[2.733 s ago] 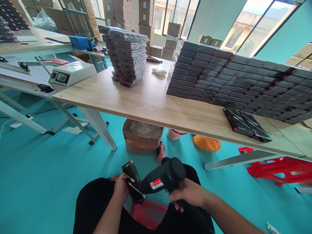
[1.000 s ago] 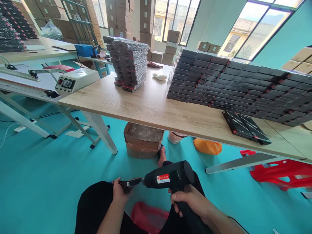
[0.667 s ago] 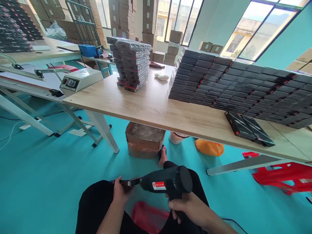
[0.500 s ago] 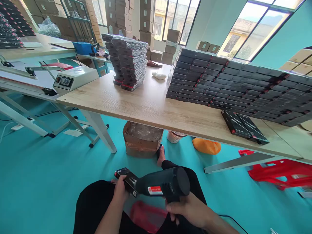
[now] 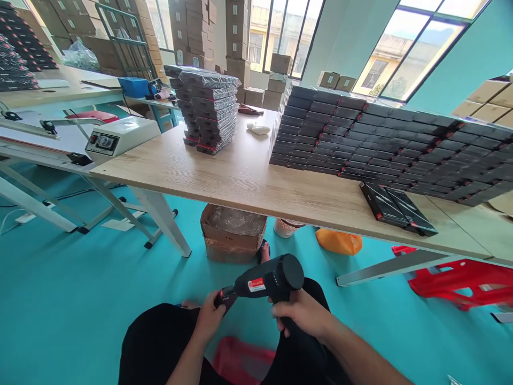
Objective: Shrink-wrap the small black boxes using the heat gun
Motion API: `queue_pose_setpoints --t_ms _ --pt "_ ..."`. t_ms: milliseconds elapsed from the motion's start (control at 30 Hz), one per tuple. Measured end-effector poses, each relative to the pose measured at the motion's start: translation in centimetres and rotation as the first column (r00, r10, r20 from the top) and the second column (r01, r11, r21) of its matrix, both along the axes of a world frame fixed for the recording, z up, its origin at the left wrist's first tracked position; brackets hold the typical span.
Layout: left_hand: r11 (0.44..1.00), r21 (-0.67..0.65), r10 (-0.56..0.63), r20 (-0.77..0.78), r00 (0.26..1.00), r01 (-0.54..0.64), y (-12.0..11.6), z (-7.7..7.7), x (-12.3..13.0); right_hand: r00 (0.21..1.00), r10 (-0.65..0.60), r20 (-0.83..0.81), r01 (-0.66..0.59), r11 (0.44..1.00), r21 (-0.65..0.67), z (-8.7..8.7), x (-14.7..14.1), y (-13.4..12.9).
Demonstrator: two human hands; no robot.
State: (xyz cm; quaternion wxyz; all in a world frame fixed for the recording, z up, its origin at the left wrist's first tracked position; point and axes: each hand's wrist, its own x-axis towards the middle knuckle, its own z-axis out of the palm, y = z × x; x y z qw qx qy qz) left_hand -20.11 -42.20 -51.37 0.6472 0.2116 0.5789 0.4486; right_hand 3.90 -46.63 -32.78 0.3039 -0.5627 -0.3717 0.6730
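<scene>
My right hand (image 5: pixel 294 313) is wrapped round the handle of a black heat gun (image 5: pixel 266 278) with a red and white label. Its nozzle points left, right at a small black box (image 5: pixel 227 298) with red marks. My left hand (image 5: pixel 211 315) grips that box, which is turned so that a narrow end shows; the fingers cover part of it. Whether the nozzle touches the box I cannot tell. Both hands are above my lap, in front of the wooden table (image 5: pixel 224 184).
Shiny wrapped black boxes (image 5: pixel 212 107) stand stacked on the table, beside a long wall of black boxes (image 5: pixel 372 144). Two loose black boxes (image 5: pixel 396 208) lie near the front edge. Below are a carton (image 5: pixel 232 235), an orange bag (image 5: pixel 339 241) and a red stool (image 5: pixel 457 280).
My left hand has turned the box from its long face to a narrow end and moved it slightly right. The heat gun has risen a little and tilted, nozzle lower.
</scene>
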Motion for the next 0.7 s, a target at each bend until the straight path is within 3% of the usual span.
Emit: queue_pose_setpoints --t_ms 133,233,367,533,700 --pt "0.990 0.125 -0.040 -0.161 0.986 0.060 0.2 -0.1 0.0 1.000 0.013 -0.025 -0.013 1.000 -0.014 0.0 -0.3 -0.3" --pt "0.983 0.159 -0.066 -0.184 0.981 0.096 0.2 -0.3 -0.1 0.999 -0.040 0.002 0.040 0.999 -0.014 -0.3 -0.2 -0.3" --pt "0.976 0.171 -0.099 -0.202 0.974 0.134 0.2 -0.2 -0.3 1.000 -0.004 -0.026 0.003 0.999 -0.050 -0.1 0.8 -0.1" --pt "0.996 0.074 -0.042 -0.072 0.997 0.047 0.2 0.2 -0.3 0.998 -0.057 0.038 0.060 0.995 -0.073 -0.1 2.5 -0.3" --pt "0.993 0.088 -0.072 -0.021 0.997 0.073 0.3 -0.3 -0.2 0.998 -0.057 0.021 0.058 0.996 -0.065 -0.7 2.8 -0.8"
